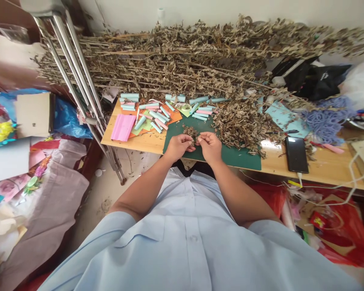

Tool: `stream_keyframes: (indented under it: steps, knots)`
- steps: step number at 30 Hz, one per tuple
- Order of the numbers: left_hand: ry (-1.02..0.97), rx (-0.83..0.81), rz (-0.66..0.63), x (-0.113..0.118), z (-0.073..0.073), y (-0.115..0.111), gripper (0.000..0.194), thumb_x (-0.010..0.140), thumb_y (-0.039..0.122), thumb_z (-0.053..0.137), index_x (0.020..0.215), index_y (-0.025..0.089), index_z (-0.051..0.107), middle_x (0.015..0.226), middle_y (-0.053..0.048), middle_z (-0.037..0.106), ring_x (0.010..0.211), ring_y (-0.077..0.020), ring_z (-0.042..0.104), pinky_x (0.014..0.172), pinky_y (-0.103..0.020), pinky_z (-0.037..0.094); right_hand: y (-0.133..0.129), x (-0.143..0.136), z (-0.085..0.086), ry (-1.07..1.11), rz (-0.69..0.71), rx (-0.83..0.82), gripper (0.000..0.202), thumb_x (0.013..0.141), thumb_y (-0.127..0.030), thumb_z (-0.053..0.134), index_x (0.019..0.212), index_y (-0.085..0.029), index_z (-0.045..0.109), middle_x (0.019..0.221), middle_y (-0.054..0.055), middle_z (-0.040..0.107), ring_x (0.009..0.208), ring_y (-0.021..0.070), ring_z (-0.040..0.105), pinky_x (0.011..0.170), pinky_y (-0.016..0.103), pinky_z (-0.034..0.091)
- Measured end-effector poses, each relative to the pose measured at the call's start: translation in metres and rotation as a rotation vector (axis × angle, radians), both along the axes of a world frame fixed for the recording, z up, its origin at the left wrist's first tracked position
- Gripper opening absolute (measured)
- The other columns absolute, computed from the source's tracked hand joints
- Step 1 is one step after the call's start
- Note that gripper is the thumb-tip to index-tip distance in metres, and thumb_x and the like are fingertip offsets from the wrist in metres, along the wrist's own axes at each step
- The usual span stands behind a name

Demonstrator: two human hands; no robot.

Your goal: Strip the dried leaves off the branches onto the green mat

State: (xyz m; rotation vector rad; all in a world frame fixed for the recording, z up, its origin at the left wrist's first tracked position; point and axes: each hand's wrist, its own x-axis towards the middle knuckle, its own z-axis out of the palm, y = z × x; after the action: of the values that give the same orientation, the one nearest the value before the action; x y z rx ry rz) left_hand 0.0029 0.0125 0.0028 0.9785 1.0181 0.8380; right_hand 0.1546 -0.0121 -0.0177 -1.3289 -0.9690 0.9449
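Over the front of a green cutting mat (pixel 239 158), my two hands work close together. My left hand (pixel 179 146) is closed, its fingers pinched on dried leaves (pixel 190 131). Facing it, my right hand (pixel 210 146) also has thumb and fingertips pressed together at the same leaves; what exactly lies between them is too small to make out. A loose heap of dried leaves (pixel 239 125) covers the mat's right side. Behind and left of my hands lie several rolled paper tubes (pixel 159 117) in blue and pink, and pink paper sheets (pixel 123 127).
Long bundles of dried leafy stalks (pixel 176 64) fill the back of the wooden table (pixel 148 147). A phone (pixel 296 154) with a cable lies at right, near purple cord (pixel 330 117) and light-blue paper (pixel 286 119). Metal crutches (pixel 79 76) lean at the left end.
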Motion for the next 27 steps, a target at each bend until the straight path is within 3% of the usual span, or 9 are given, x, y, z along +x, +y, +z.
stream_keyframes:
  steps: [7,12,20,27]
  knots:
    - [0.066,0.029,-0.018,0.002,-0.002,0.0,0.017,0.081,0.016,0.073,0.093,0.011,0.062,0.071,-0.002,0.07,0.064,-0.0144,0.072,0.061,-0.024,0.061,-0.006,-0.004,-0.003,-0.207,0.01,0.039,0.021,0.081,-0.036,0.069,0.097,-0.021,0.066,0.086,0.004,0.072,0.077,0.0186,0.068,0.076,0.035,0.057]
    - [0.055,0.031,0.0,0.002,-0.001,-0.001,0.024,0.081,0.012,0.068,0.105,0.011,0.065,0.073,-0.002,0.071,0.065,-0.0148,0.072,0.062,-0.026,0.061,-0.011,-0.006,0.004,-0.252,0.055,0.063,0.02,0.083,-0.038,0.068,0.094,-0.022,0.067,0.089,0.005,0.073,0.079,0.0195,0.069,0.077,0.036,0.058]
    - [0.101,0.048,-0.006,0.002,-0.001,-0.002,0.015,0.085,0.019,0.068,0.096,0.011,0.071,0.079,-0.005,0.073,0.063,-0.0132,0.071,0.063,-0.027,0.062,-0.012,-0.006,0.0,-0.29,0.06,0.066,0.019,0.085,-0.034,0.067,0.1,-0.023,0.066,0.091,0.004,0.074,0.081,0.0202,0.07,0.079,0.037,0.057]
    - [0.16,0.121,-0.01,0.002,-0.006,-0.004,0.01,0.087,0.022,0.067,0.091,0.014,0.07,0.078,-0.003,0.072,0.064,-0.0125,0.071,0.062,-0.023,0.061,-0.013,-0.007,0.003,-0.324,0.061,0.05,0.016,0.085,-0.035,0.065,0.094,-0.022,0.064,0.086,0.003,0.072,0.075,0.018,0.067,0.076,0.034,0.055]
